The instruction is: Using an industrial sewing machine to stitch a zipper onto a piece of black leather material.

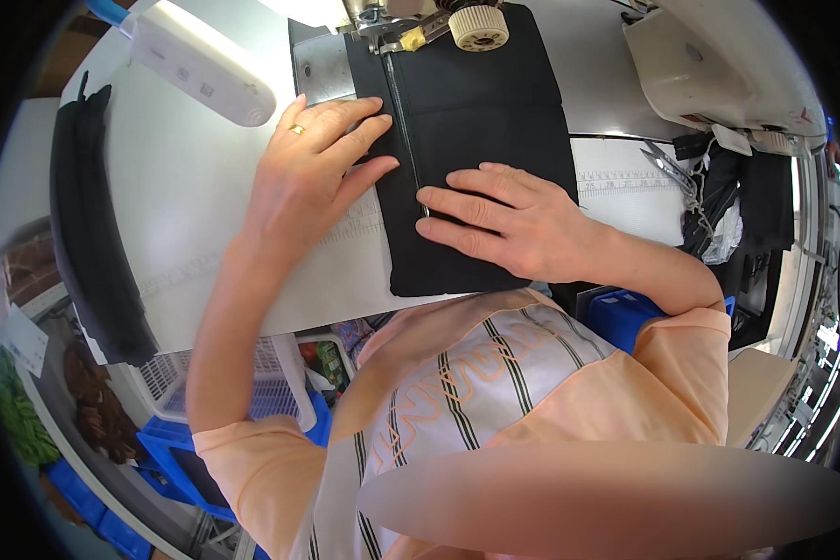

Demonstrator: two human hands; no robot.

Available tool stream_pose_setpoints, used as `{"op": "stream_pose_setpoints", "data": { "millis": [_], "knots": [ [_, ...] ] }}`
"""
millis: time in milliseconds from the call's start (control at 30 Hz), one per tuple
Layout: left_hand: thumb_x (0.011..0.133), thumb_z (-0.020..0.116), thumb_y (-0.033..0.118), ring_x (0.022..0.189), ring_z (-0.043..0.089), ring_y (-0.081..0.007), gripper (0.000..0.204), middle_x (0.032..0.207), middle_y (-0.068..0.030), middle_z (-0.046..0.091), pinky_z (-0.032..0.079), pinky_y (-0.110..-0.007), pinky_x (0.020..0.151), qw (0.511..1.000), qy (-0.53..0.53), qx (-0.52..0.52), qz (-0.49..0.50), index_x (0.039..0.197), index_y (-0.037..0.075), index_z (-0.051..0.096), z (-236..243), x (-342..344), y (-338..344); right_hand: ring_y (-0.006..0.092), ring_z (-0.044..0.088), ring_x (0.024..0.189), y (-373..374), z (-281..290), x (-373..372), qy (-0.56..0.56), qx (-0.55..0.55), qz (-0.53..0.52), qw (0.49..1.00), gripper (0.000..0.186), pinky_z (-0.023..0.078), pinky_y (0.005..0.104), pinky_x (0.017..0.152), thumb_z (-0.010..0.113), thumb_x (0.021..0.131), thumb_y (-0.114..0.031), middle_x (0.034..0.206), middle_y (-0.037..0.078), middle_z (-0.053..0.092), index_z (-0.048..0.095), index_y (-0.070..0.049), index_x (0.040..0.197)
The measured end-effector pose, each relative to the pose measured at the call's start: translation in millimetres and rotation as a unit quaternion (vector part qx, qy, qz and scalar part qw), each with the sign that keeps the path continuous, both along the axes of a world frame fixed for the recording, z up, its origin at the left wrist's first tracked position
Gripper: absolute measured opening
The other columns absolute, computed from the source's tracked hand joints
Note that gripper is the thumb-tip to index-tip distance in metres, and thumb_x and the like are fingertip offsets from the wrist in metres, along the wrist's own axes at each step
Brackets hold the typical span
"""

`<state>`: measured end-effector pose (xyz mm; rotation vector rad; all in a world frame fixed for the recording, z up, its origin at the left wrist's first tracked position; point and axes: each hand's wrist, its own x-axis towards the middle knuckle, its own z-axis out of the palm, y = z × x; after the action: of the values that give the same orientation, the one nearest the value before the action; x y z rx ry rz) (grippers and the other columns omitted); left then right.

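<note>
A black fabric panel (495, 121) lies on the white sewing table, its far end under the presser foot (380, 42) of a sewing machine. Along the panel runs a narrow, shiny strip (401, 117), perhaps a zipper or seam, leading up to the foot. My left hand (313, 154), with a ring on one finger, rests at the panel's left edge, fingers spread and fingertips on the cloth. My right hand (523, 219) lies flat on the panel, its fingertips beside the strip's near end.
Black cloth pieces (93, 224) hang over the table's left edge. A white lamp-like device (205, 70) juts in at upper left. On the right lie scissors (667, 168) near dark fabric scraps. Below the table are a white basket (280, 373) and blue crates (187, 457).
</note>
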<state>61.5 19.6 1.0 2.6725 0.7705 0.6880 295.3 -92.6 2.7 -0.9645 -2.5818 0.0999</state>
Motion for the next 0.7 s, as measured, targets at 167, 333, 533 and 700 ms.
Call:
{"op": "stream_pose_setpoints", "data": {
  "millis": [167, 333, 533, 700],
  "knots": [
    [0.08, 0.075, 0.018, 0.106, 0.063, -0.0242, 0.032, 0.117, -0.0029, 0.066, 0.04, -0.053, 0.103, 1.0, -0.012, 0.026, 0.002, 0.11, 0.008, 0.068, -1.1, 4.4, 10.0, 0.024, 0.054, 0.114, 12.3, -2.3, 1.7, -0.001, 0.018, -0.013, 1.0, 0.04, 0.049, 0.039, 0.095, 0.06, 0.08, -0.014, 0.13, 0.006, 0.056, 0.062, -0.012, 0.12],
    [0.077, 0.077, 0.017, 0.103, 0.064, -0.0227, 0.031, 0.115, -0.0026, 0.068, 0.05, -0.046, 0.094, 0.99, 0.005, 0.143, 0.006, 0.105, 0.006, 0.07, -6.3, 8.1, 17.4, 0.0242, 0.054, 0.115, 25.8, -3.5, 2.0, -0.002, 0.021, -0.011, 1.0, 0.039, 0.048, 0.0383, 0.096, 0.06, 0.08, -0.013, 0.13, 0.006, 0.056, 0.062, -0.012, 0.12],
    [0.073, 0.08, 0.015, 0.094, 0.066, -0.0204, 0.03, 0.112, -0.0034, 0.07, 0.056, -0.03, 0.075, 0.988, -0.036, 0.148, 0.026, 0.099, 0.003, 0.071, -13.1, 13.3, 16.7, 0.0231, 0.057, 0.111, 41.0, -6.0, 3.9, 0.004, 0.048, -0.029, 0.998, 0.035, 0.05, 0.036, 0.093, 0.059, 0.082, -0.013, 0.126, 0.003, 0.059, 0.064, -0.015, 0.117],
    [0.074, 0.079, 0.013, 0.095, 0.066, -0.0208, 0.029, 0.112, -0.0052, 0.07, 0.056, -0.031, 0.075, 0.986, -0.043, 0.153, 0.045, 0.1, 0.003, 0.071, -13.8, 16.7, 14.4, 0.0216, 0.059, 0.108, 53.1, -8.4, 4.6, 0.023, 0.065, -0.045, 0.997, 0.033, 0.052, 0.0347, 0.09, 0.06, 0.082, -0.013, 0.121, 0.001, 0.062, 0.065, -0.016, 0.114]
  ]
}}
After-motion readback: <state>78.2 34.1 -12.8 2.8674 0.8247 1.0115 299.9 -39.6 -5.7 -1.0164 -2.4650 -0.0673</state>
